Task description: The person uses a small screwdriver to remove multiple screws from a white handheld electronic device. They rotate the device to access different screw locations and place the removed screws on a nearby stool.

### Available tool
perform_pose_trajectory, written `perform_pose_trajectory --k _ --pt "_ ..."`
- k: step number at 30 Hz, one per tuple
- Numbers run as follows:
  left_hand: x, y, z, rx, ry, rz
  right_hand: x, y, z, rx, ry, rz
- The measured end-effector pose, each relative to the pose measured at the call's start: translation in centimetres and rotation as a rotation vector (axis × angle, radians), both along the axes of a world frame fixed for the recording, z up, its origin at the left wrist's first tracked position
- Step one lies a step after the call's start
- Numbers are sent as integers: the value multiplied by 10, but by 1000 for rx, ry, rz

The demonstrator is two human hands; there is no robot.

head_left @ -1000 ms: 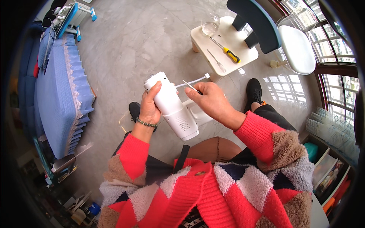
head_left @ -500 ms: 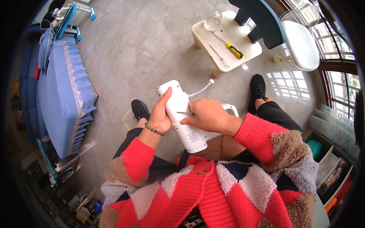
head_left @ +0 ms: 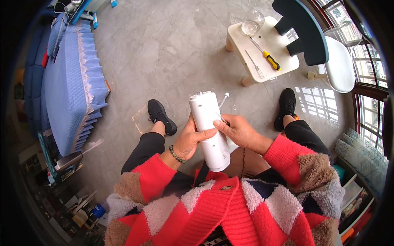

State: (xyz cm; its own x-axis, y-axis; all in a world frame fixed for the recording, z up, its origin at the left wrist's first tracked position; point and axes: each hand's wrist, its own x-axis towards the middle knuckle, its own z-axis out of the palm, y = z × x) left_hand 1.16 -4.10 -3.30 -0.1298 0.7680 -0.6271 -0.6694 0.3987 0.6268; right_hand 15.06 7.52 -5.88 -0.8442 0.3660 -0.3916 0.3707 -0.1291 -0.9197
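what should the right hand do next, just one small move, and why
Probably bring the slim tool in the right hand toward the small dark hole near the far end of the white device: the hole faces up, the tool sits at the device's right edge, and the left hand grips the device.

Left grip (head_left: 189, 141) around white cylindrical appliance (head_left: 206, 112), right grip (head_left: 241, 130) with thin tool (head_left: 226, 121), 2 black shoes (head_left: 162, 117), cream chair (head_left: 288, 61)

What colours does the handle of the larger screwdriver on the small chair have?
The handle is yellow and black; it shows best in the head view.
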Motion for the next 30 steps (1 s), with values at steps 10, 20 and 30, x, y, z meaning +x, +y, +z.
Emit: perform_pose_trajectory --k 10,20,30 --pt "-8 -21 -45 -70 -319 -17 -7 -13 26 386 -378 231" --pt "-7 -37 -77 -241 -152 -59 5 -1 43 559 -318 370" --pt "-7 -26 -72 -193 -261 -45 9 -2 41 596 -259 436"
